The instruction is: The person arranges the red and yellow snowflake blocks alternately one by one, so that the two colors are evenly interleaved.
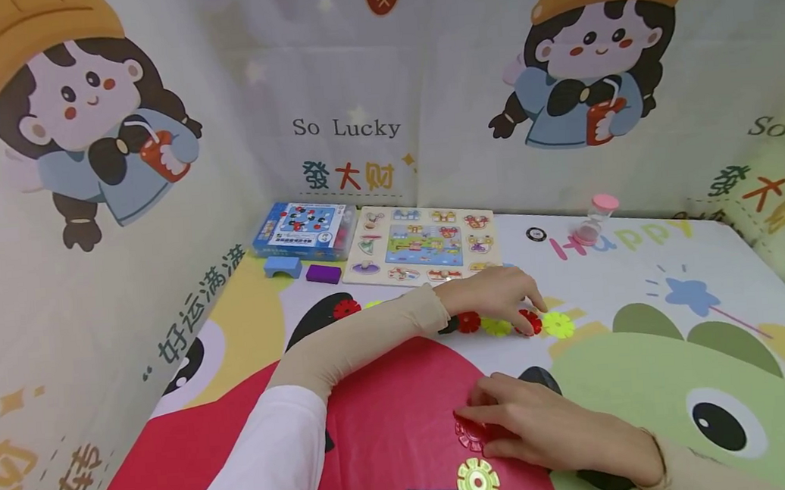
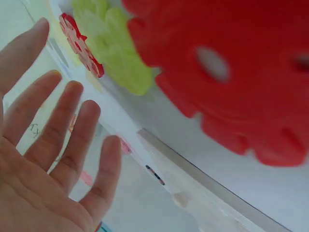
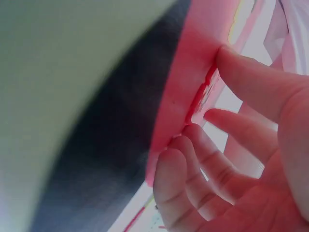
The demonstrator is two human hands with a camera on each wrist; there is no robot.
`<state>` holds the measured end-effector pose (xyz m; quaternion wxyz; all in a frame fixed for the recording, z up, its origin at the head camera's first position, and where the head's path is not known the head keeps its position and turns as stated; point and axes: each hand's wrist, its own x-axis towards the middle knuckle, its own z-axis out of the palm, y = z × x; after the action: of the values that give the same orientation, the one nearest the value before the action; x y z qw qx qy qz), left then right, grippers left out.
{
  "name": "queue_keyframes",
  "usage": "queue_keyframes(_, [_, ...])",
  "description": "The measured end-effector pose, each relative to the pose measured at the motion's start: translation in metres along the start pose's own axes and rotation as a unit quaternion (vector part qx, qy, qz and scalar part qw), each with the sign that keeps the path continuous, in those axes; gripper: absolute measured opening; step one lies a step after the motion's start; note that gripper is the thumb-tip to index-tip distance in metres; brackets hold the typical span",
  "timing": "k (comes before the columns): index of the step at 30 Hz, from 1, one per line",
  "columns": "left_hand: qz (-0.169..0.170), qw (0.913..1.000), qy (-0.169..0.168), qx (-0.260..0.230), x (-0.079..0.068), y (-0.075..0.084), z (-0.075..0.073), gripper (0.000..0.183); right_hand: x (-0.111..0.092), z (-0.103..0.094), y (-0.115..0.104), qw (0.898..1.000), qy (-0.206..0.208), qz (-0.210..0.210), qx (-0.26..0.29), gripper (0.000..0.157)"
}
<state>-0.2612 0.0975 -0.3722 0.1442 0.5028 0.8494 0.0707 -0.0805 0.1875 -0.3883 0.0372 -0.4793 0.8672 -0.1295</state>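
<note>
My left hand [image 1: 495, 295] reaches over a row of plastic snowflake discs, its fingers spread in the left wrist view. Under its fingertips lies a red disc [image 1: 529, 323], with a yellow disc [image 1: 558, 325] just to the right. On the left side, a yellow disc [image 1: 496, 326] and a red disc [image 1: 468, 322] continue the row; my forearm hides part of it. Nearer me, my right hand [image 1: 541, 420] pinches another red snowflake disc [image 1: 469, 435] by its edges, low over the red print. Below that sits a loose yellow snowflake disc [image 1: 478, 483].
Behind the row lie a wooden peg puzzle [image 1: 374, 269], a blue boxed set [image 1: 306, 232], a blue arch block [image 1: 282, 266] and a purple block [image 1: 324, 273]. A pink sand timer [image 1: 597, 219] and a round black piece [image 1: 536, 234] are at back right. Printed curtains enclose the table.
</note>
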Motion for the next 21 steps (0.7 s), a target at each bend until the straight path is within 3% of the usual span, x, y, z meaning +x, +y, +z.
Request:
queue_keyframes(11, [0.038, 0.9991, -0.017, 0.007, 0.019, 0.004, 0.004, 0.047, 0.016, -0.007, -0.001, 0.999, -0.033, 0.017, 0.005, 0.036])
queue_keyframes(21, [0.039, 0.9989, -0.01, 0.022, 0.021, 0.007, 0.005, 0.042, 0.009, -0.006, -0.005, 0.999, 0.016, 0.013, -0.029, 0.034])
